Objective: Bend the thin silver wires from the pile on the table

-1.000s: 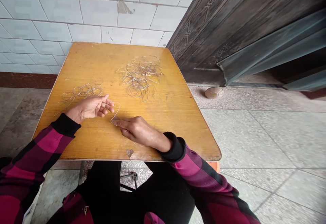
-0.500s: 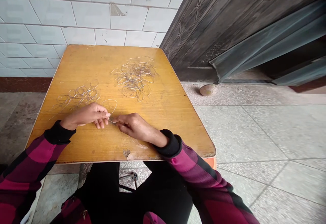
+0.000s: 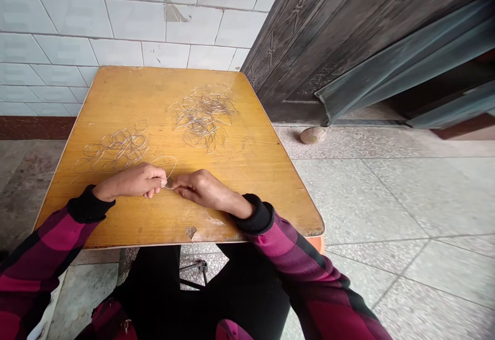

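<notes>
A thin pale wire, bent into a loop, runs between my two hands above the wooden table. My left hand pinches it between thumb and fingers at the loop's lower left. Close by on the right, my right hand grips the wire near its lower part, with the fingertips almost meeting those of the left. Whether the ends are twisted together is too small to tell. Behind my left hand lies a tangle of looped wires. Farther back on the table sits a bigger heap of loose wires.
The yellow wooden table has a chipped front edge and stands against a white tiled wall. At the right are a dark carved door and a grey-green curtain. A ball-like object lies on the floor.
My left fingers have curled in more tightly around the wire. My right hand stays almost where it was, and the view has shifted slightly.
</notes>
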Available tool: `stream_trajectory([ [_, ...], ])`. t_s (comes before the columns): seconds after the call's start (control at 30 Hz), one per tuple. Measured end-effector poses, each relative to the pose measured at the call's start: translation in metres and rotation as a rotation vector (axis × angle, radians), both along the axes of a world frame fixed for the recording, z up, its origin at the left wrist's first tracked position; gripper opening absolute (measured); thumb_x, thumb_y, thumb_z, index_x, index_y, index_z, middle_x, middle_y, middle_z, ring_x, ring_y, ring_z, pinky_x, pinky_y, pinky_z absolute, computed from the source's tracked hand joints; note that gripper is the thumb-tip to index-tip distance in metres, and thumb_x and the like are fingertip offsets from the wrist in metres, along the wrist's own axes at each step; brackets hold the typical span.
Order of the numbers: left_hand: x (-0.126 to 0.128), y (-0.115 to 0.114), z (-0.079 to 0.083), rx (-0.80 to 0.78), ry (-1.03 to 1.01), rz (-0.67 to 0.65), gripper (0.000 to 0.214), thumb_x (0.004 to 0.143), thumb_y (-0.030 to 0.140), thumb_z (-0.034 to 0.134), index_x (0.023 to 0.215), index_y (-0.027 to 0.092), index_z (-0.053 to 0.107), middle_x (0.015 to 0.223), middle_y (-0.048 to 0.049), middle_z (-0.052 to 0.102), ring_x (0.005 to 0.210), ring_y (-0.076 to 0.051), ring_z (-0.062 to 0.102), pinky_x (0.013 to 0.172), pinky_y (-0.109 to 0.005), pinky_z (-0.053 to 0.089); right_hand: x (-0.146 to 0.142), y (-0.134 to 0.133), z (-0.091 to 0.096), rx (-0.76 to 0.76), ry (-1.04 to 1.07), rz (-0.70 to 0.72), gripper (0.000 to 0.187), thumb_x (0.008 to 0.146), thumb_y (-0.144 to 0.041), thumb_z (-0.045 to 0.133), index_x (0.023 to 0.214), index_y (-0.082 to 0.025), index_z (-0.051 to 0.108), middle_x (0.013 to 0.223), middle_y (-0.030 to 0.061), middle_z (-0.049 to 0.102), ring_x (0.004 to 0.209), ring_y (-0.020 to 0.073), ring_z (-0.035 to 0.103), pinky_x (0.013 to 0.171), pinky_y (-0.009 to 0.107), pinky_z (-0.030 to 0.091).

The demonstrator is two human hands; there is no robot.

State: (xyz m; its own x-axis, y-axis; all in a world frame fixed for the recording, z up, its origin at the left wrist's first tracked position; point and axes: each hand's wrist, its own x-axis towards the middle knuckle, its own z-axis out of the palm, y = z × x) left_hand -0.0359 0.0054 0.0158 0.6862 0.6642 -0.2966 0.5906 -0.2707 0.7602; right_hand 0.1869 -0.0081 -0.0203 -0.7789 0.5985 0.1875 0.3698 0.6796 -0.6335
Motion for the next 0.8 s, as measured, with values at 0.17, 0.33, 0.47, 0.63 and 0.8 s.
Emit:
stream_trajectory([
  [0.17,0.003,-0.001,0.003,0.049,0.062,-0.042,0.026,0.085,0.027,0.045,0.062,0.018,0.051,0.051,0.0018,0.053,0.047,-0.011,0.051,0.050,-0.022,0.035,0.004,0.004,0.000,0.003,-0.020,0.019,0.018,0.093,-0.016,0.049,0.097,-0.017,0.067,0.086,0.0026,0.069,0.071,0.0107,0.059,0.066,0.025,0.039],
  [0.33,-0.001,0.001,0.000,0.079,0.020,0.045,0.027,0.086,0.030,0.046,0.063,0.018,0.050,0.054,0.0021,0.053,0.047,-0.010,0.049,0.049,-0.021,0.034,0.006,0.007,0.003,0.055,-0.054,-0.077,0.016,0.090,-0.016,0.051,0.090,-0.016,0.067,0.081,0.0027,0.066,0.071,0.0113,0.056,0.066,0.025,0.038],
  [0.47,-0.005,0.004,0.000,0.065,-0.022,0.070,0.026,0.085,0.031,0.048,0.063,0.018,0.050,0.056,0.0021,0.054,0.047,-0.009,0.050,0.049,-0.021,0.037,0.006,0.009,0.005,-0.080,-0.039,-0.114,0.014,0.087,-0.014,0.051,0.085,-0.015,0.065,0.076,0.0002,0.064,0.067,0.0088,0.053,0.065,0.024,0.039],
  [0.63,-0.006,0.005,0.003,0.069,-0.032,0.108,0.024,0.084,0.028,0.048,0.062,0.018,0.049,0.054,0.0023,0.054,0.047,-0.009,0.051,0.049,-0.020,0.038,0.007,0.009,0.005,-0.538,0.000,-0.123,0.011,0.087,-0.015,0.048,0.084,-0.015,0.059,0.065,-0.0042,0.057,0.050,0.0040,0.050,0.052,0.019,0.042],
  [0.8,-0.006,0.006,0.004,0.088,-0.054,0.128,0.023,0.083,0.025,0.047,0.062,0.018,0.049,0.053,0.0025,0.054,0.046,-0.009,0.050,0.048,-0.020,0.038,0.004,0.011,0.001,-0.905,0.157,-0.170,0.007,0.087,-0.017,0.053,0.089,-0.014,0.059,0.068,-0.0021,0.061,0.054,0.0059,0.057,0.051,0.019,0.049],
])
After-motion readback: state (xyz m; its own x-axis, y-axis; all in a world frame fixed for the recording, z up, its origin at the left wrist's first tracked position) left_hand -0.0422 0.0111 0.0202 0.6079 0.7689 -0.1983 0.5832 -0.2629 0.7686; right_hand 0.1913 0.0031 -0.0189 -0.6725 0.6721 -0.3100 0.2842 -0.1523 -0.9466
